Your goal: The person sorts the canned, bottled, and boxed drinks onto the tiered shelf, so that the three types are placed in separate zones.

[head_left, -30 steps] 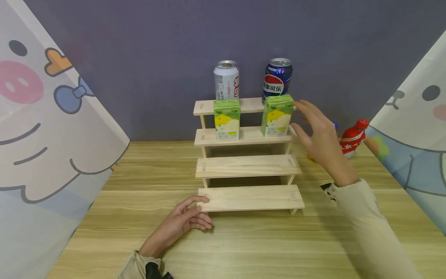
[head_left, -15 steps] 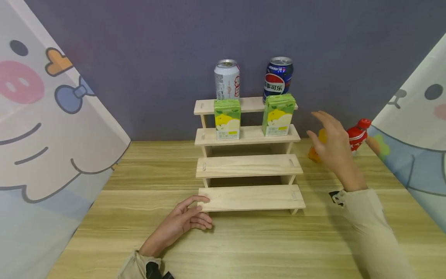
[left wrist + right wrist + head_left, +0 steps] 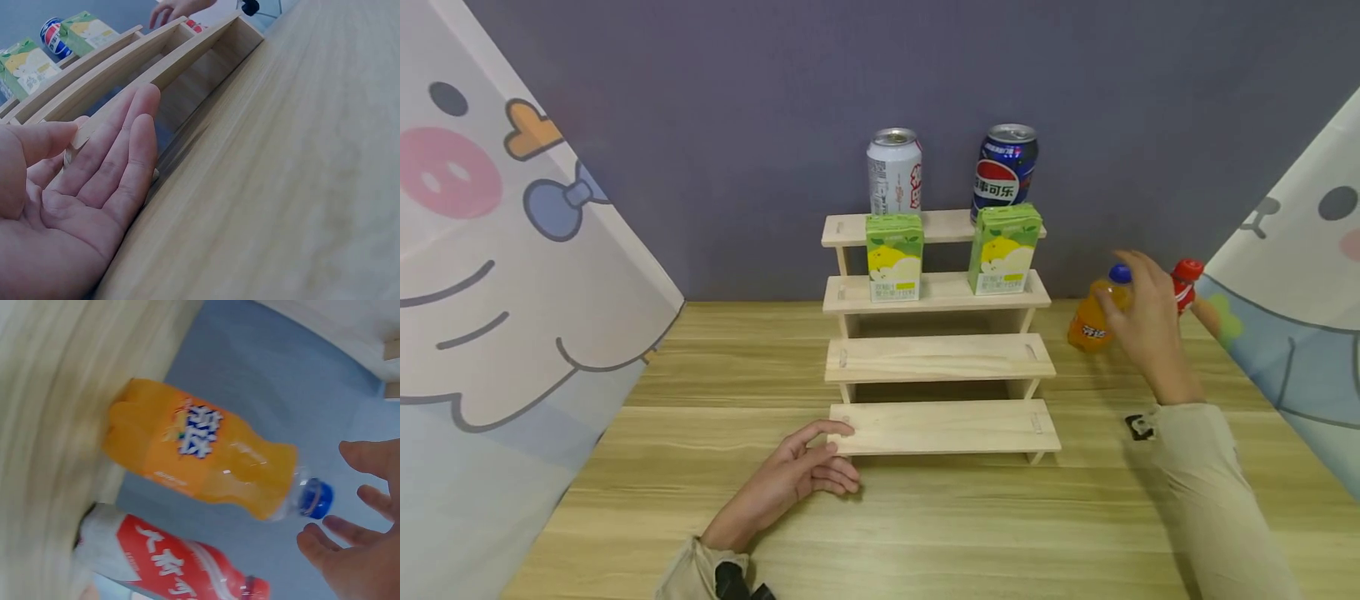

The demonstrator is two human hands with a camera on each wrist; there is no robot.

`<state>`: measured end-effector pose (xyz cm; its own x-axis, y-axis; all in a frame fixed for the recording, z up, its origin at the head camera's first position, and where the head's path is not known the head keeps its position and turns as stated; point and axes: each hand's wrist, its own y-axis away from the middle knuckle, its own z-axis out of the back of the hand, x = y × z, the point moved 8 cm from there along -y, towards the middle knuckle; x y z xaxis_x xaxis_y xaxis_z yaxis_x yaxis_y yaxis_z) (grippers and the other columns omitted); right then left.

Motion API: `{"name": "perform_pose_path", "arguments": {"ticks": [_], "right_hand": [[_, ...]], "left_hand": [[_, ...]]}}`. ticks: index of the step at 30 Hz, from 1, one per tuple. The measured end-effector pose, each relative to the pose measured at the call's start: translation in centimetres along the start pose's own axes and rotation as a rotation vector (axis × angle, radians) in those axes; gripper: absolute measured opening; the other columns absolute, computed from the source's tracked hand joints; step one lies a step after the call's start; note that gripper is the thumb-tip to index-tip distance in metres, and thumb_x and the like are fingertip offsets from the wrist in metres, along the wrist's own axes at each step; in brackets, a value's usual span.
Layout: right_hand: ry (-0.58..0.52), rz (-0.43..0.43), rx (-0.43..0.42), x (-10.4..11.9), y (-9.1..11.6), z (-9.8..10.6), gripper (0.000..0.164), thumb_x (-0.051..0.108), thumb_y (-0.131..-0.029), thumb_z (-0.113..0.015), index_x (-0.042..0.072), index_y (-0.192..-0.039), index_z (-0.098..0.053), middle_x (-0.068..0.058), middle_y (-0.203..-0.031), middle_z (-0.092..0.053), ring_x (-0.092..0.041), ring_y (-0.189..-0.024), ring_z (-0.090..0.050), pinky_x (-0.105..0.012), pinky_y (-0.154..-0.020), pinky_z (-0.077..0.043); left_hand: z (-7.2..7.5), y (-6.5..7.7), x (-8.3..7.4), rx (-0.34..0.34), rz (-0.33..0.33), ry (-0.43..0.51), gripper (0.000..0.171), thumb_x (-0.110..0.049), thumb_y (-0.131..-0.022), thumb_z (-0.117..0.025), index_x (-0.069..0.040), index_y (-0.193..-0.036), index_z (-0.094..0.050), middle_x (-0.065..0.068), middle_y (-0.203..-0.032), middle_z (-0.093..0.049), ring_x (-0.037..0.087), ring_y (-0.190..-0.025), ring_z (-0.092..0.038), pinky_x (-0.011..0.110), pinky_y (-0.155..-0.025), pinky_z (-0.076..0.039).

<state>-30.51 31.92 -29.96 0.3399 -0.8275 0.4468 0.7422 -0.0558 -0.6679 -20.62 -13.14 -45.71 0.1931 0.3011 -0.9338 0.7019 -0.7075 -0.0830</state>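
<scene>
My left hand (image 3: 797, 473) pinches the front left corner of a stepped wooden shelf (image 3: 940, 427) between thumb and index finger; the other fingers extend loosely below the board. Beside an orange soda bottle (image 3: 1092, 321) with a blue cap is my right hand (image 3: 1150, 321), fingers spread and slightly bent. In the right wrist view a gap shows between those fingers and the cap (image 3: 317, 499). A red-labelled bottle (image 3: 169, 556) stands next to the orange one, partly hidden by the right hand in the head view.
On the top step stand a white can (image 3: 895, 175) and a blue cola can (image 3: 1004, 171). Two green juice boxes (image 3: 895, 258) are on the step below. Behind rises a dark grey panel (image 3: 760, 125), with cartoon-printed panels (image 3: 535, 275) at both sides of the wooden table (image 3: 715, 367).
My right hand has moved away from the right juice box, rightward and down to the orange soda bottle. The left hand stays on the shelf corner.
</scene>
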Motion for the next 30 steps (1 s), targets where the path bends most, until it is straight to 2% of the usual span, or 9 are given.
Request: {"name": "perform_pose_path", "arguments": {"ticks": [5, 10, 13, 19, 30], "right_hand": [[0.003, -0.095, 0.060, -2.3, 0.5, -0.9, 0.061, 0.001, -0.091, -0.068, -0.005, -0.145, -0.040, -0.033, -0.146, -0.041, -0.054, -0.134, -0.036, -0.064, -0.115, -0.024], [0.010, -0.158, 0.083, -4.0, 1.3, -1.8, 0.069, 0.007, -0.092, -0.069, 0.003, -0.151, -0.034, -0.035, -0.140, -0.046, -0.057, -0.124, -0.045, -0.069, -0.103, -0.034], [0.005, -0.156, 0.062, -4.4, 1.5, -2.1, 0.073, 0.005, -0.091, -0.071, 0.006, -0.152, -0.033, -0.036, -0.133, -0.051, -0.057, -0.115, -0.050, -0.071, -0.094, -0.040], [-0.011, -0.124, 0.010, -4.4, 1.7, -2.1, 0.073, -0.002, -0.088, -0.072, 0.004, -0.150, -0.034, -0.036, -0.129, -0.052, -0.054, -0.109, -0.053, -0.069, -0.088, -0.043], [-0.015, -0.118, 0.020, -4.2, 1.6, -2.1, 0.076, -0.008, -0.085, -0.073, 0.002, -0.149, -0.033, -0.037, -0.130, -0.052, -0.055, -0.107, -0.054, -0.068, -0.085, -0.046]], "left_hand": [[0.1, 0.1, 0.0, -0.004, 0.011, 0.001, 0.036, -0.008, -0.110, -0.031, -0.003, -0.144, -0.041, 0.022, -0.108, -0.071, 0.033, -0.101, -0.071, 0.043, -0.088, -0.058], [0.2, 0.1, 0.0, -0.002, 0.012, -0.006, 0.036, -0.008, -0.110, -0.030, -0.002, -0.144, -0.041, 0.022, -0.109, -0.071, 0.033, -0.101, -0.070, 0.044, -0.088, -0.058], [0.2, 0.0, 0.0, -0.008, 0.019, -0.009, 0.036, -0.009, -0.110, -0.031, -0.003, -0.144, -0.041, 0.022, -0.109, -0.071, 0.033, -0.101, -0.070, 0.043, -0.088, -0.058], [0.1, -0.1, -0.1, -0.001, 0.014, -0.015, 0.037, -0.009, -0.110, -0.031, -0.002, -0.145, -0.040, 0.021, -0.109, -0.071, 0.034, -0.101, -0.070, 0.043, -0.088, -0.058], [0.5, -0.1, 0.3, -0.030, 0.040, -0.028, 0.036, -0.010, -0.110, -0.032, -0.002, -0.144, -0.041, 0.020, -0.107, -0.071, 0.033, -0.100, -0.071, 0.043, -0.087, -0.058]]}}
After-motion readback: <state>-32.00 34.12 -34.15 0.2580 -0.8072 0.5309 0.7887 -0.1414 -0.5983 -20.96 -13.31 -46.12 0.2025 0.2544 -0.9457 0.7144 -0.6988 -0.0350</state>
